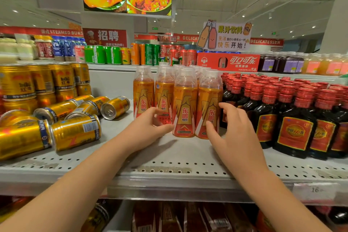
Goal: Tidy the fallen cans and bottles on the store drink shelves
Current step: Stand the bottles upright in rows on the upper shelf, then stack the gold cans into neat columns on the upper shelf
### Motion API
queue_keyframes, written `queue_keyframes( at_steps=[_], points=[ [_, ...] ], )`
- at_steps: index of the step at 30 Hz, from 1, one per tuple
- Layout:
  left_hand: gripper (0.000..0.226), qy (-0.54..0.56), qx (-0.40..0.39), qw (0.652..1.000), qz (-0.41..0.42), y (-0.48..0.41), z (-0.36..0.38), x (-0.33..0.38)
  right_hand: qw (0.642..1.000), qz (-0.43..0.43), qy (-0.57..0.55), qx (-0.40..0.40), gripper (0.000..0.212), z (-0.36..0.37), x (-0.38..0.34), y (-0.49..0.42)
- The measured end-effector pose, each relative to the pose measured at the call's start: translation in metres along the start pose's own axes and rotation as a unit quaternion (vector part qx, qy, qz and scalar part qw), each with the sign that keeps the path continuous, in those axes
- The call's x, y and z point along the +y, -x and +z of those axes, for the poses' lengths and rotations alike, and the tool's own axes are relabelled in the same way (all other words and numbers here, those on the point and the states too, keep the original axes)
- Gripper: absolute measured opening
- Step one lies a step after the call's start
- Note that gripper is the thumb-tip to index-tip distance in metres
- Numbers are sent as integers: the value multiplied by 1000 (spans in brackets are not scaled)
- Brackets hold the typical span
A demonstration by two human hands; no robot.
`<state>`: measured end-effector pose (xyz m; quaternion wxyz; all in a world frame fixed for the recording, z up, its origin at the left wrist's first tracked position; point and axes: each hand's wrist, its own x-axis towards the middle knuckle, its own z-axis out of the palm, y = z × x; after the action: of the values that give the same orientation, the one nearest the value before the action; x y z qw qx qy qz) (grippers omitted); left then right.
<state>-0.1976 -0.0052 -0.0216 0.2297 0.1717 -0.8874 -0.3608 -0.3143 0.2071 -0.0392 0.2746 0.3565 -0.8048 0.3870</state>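
Cans (75,133) in gold lie toppled on their sides at the left of the white shelf (169,156), in front of stacked cans (41,81) that stand upright. Orange bottles (185,103) stand in rows at the middle, just beside dark bottles (293,118) with red caps on the right. Left hand (148,128) curls round the base of one front orange bottle, thumb up its side. Right hand (233,132) wraps the rightmost front one, thumb on the label and fingers curved round its far side
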Motion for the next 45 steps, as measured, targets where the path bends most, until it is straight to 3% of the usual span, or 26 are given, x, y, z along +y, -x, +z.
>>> queue_keyframes(
  at_steps=[4, 8, 17, 25, 34, 40, 45],
  points=[
    [28, 2, 71, 997, -15, 54, -12, 0, 998, -14, -48, -39, 32, 0, -18, 39],
    [5, 28, 175, 984, 2, 107, -9, -5, 991, -34, -81, -97, 33, 11, -44, 69],
    [9, 33, 177, 984, 12, 147, -53, -24, 974, -73, -164, -140, 29, 43, -99, 62],
    [8, -171, 227, 946, 153, 154, -162, -76, 961, -182, -167, -126, 43, 90, -189, 47],
    [73, -390, 110, 900, 163, 142, -234, -152, 958, -168, -59, -223, 76, 151, -240, 37],
    [81, -363, 96, 912, 166, 139, -234, -170, 957, -158, 3, -244, 84, 153, -234, 21],
    [76, -288, 96, 940, 154, 142, -229, -170, 948, -211, 19, -237, 76, 152, -234, 9]
  ],
)
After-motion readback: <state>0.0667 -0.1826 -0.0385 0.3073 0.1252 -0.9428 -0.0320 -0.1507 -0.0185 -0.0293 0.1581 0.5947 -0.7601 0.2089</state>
